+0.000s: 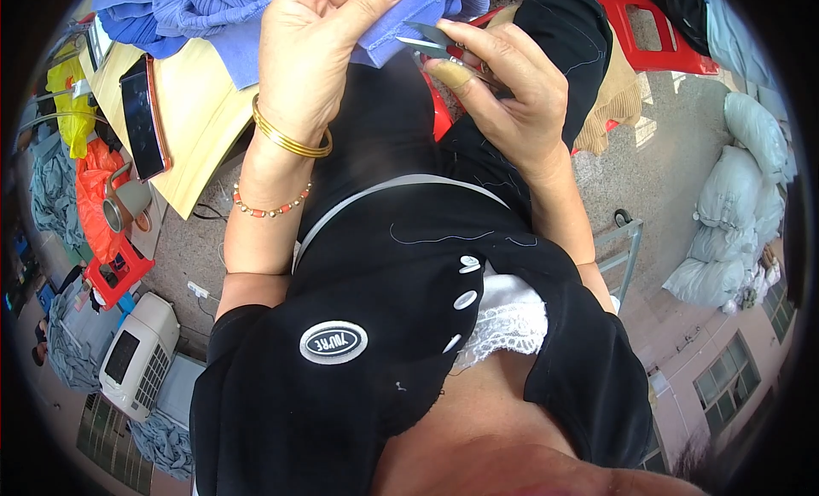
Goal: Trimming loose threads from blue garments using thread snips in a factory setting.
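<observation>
A blue-violet cloth garment (223, 17) with gathered, seamed parts lies across the table edge and hangs toward my lap. My left hand (309, 61) is closed on this garment, thumb and fingers pinching it near the top of the view, where the fingertips are partly cut off. In my right hand (520, 91) is a pair of thread snips (435, 46), their dark blades pointing left, slightly apart. The blade tips lie over or against the garment's edge; whether they touch it I cannot tell. A yellowish covering wraps the right thumb.
At left, a phone (145, 116) lies on the light wooden table (200, 125). Beyond are a red bag (101, 193), a metal mug (126, 202) and a white machine (139, 355). A red stool (653, 31) stands at upper right. Stuffed pale sacks (729, 206) are piled at right.
</observation>
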Demonstrator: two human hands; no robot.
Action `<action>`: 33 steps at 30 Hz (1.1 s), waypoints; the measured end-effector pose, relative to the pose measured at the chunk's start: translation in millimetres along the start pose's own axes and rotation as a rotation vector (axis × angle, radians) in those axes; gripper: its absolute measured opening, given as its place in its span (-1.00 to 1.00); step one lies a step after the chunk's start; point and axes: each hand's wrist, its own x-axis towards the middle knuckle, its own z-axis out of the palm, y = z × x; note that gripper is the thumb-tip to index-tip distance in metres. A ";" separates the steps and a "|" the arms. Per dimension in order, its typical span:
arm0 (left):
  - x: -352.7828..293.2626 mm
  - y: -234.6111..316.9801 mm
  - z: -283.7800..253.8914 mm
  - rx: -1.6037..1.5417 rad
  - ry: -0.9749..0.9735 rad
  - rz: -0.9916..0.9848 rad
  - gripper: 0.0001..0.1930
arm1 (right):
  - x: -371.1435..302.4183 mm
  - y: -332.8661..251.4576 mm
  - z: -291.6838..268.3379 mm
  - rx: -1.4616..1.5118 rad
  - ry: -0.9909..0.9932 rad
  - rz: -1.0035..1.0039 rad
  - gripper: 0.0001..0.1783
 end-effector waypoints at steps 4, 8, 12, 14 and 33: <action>23.8 -25.5 -4.1 -0.661 -0.512 0.240 -0.72 | 1.7 -2.4 1.2 -0.007 -0.008 -0.004 -0.56; 0.7 -2.1 -2.0 0.020 -0.009 0.003 -0.72 | 0.1 -0.6 1.9 0.026 -0.010 0.041 -0.58; -0.7 -2.0 -2.5 0.026 -0.015 0.003 -0.73 | -0.6 -0.6 1.4 0.066 -0.022 0.074 -0.59; -1.0 -2.4 -2.4 0.021 -0.023 0.008 -0.73 | -0.5 -1.2 1.5 0.055 -0.018 0.070 -0.59; -0.1 -5.6 -1.6 0.057 -0.009 0.020 -0.72 | 0.8 -6.0 4.9 -0.186 0.015 -0.012 -0.64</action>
